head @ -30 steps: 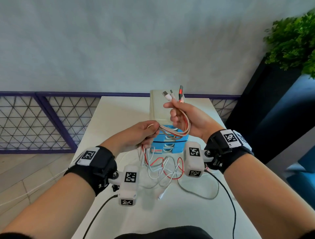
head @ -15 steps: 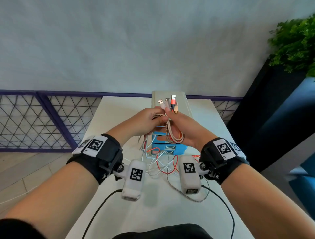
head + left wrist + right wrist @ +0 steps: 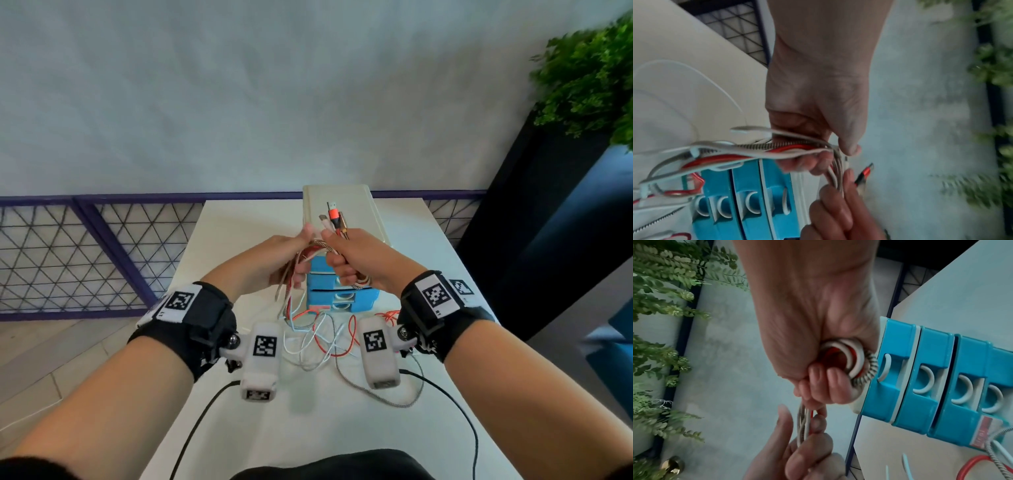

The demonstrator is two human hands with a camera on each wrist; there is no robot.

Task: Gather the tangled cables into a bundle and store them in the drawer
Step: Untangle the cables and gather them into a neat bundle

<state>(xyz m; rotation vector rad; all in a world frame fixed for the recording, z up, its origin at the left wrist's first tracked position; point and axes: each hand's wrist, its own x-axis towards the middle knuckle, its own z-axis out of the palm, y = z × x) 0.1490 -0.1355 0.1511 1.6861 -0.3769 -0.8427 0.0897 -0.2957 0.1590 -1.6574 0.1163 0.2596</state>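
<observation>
- white table (image 3: pixel 239 219): only the head view shows its whole top, with loose red, white and braided cable ends (image 3: pixel 318 339) trailing on it between the wrists.
- blue drawer unit (image 3: pixel 342 294): it stands on the table beyond the hands; the right wrist view alone shows its drawer fronts (image 3: pixel 925 369) close, each with a white curved handle, all shut.
- right hand (image 3: pixel 363 260): fingers curled tight around a coil of cables (image 3: pixel 855 358), held in the air in front of the drawers; the coiled loop shows plainly only in the right wrist view.
- left hand (image 3: pixel 274 260): thumb and fingers pinch the strands (image 3: pixel 797 147) running to the right hand, seen clearest in the left wrist view.
- plug ends (image 3: pixel 334 217): an orange usb plug and paler plugs stick up above the right fist, sharp only in the head view.
</observation>
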